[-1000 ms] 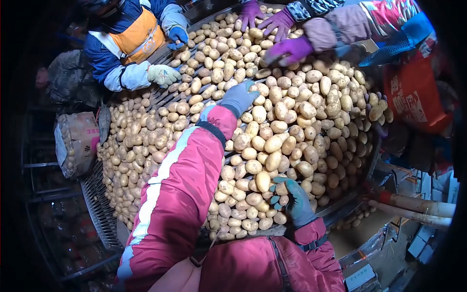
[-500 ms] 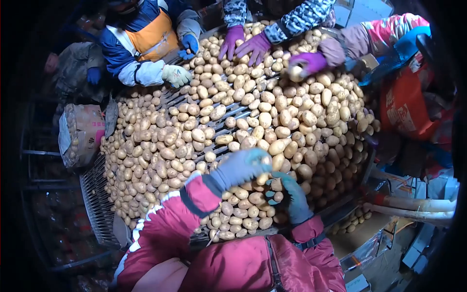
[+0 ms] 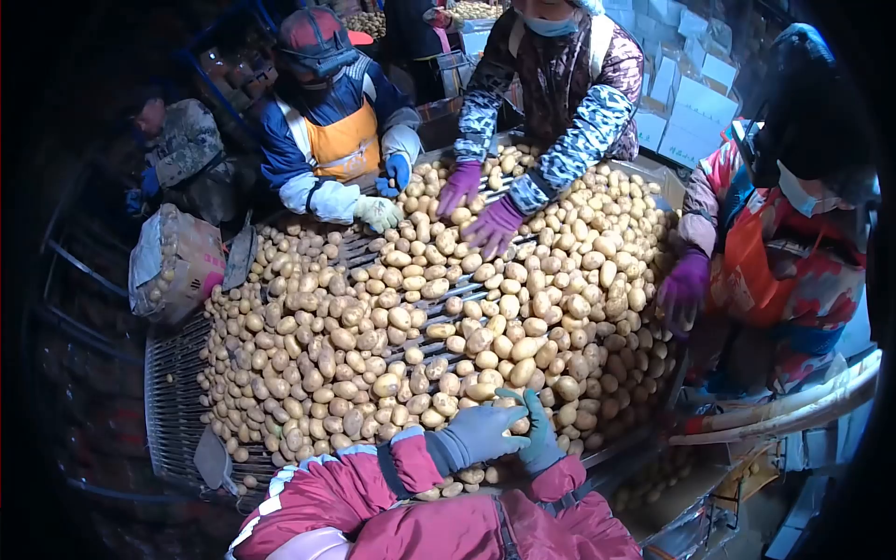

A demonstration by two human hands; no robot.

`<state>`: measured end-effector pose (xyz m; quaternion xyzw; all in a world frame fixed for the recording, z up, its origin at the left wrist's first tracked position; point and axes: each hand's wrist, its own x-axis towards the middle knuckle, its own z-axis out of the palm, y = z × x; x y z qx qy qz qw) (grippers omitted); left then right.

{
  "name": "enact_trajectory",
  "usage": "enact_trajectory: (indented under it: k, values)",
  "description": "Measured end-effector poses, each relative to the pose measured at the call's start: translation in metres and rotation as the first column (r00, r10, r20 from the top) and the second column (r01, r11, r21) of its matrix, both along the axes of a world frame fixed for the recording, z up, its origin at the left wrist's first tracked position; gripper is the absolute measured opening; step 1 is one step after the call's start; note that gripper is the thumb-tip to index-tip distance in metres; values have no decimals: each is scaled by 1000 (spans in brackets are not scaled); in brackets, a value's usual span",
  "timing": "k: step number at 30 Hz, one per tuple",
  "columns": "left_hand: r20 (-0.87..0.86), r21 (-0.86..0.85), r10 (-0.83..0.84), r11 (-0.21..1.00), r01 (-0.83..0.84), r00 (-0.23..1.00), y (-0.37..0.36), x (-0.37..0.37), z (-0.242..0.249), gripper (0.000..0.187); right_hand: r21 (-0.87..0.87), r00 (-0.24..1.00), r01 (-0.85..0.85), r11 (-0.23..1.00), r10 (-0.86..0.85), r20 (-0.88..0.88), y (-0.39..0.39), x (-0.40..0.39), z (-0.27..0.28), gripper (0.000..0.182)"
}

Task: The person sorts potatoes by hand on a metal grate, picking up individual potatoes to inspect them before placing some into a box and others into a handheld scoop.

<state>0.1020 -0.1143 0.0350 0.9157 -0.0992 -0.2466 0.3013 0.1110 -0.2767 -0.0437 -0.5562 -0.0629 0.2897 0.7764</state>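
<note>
Both my gloved hands are close together at the near edge of a slatted metal table (image 3: 168, 397) heaped with potatoes (image 3: 308, 327). My left hand (image 3: 485, 434), in a grey-blue glove, has its fingers curled round a potato (image 3: 520, 426). Facing it from the right, my right hand (image 3: 539, 434) in a teal glove touches that side of the potatoes, its thumb and fingers bent. Whether it grips a potato of its own is hidden between the two gloves. Potatoes lie directly beyond both hands and below my left wrist.
Across the table, one person in purple gloves (image 3: 495, 224) and another in an orange apron (image 3: 343, 145) reach over potatoes. At right stands a person with a purple glove (image 3: 684, 289). A filled bag (image 3: 175, 261) is at left; pale pipes (image 3: 784, 411) run at lower right.
The view has tilted up and shifted. My left hand has come back beside my right hand. The person at right has drawn a hand back from the potatoes toward the table's edge.
</note>
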Motion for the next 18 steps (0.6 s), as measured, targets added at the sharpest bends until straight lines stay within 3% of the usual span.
enact_trajectory:
  k: [1,2,3,4,5,9,15,16,18]
  values:
    - [24,-48,4,999,-3,1000,1,-3,-3,59,-32,998,-11,999,13,63,-2,-6,-7,52]
    - [-8,-95,62,993,-63,998,3,-3,-9,59,-216,879,203,955,-81,470,0,-20,-22,55]
    - [-7,-92,63,994,-63,998,3,-2,-2,59,-213,878,203,956,-82,471,1,-20,-35,55]
    - [-65,-87,116,989,-122,991,5,2,10,58,132,984,118,984,-97,-151,0,-16,-45,53]
    - [-123,-78,168,981,-179,978,6,4,18,57,445,726,238,863,146,-672,-2,-15,-53,50]
    - [115,-74,197,979,-189,974,16,-5,-6,52,375,733,193,907,121,-670,-2,-17,-21,49]
    - [46,-129,180,976,-173,982,6,-16,-7,57,345,743,105,933,157,-651,-6,-22,-1,50]
    - [127,-152,171,977,-152,977,7,-20,-9,59,334,744,96,938,155,-650,-7,-22,1,50]
    - [34,-403,238,892,-205,971,8,-25,-26,48,303,745,75,950,148,-651,-10,-28,4,49]
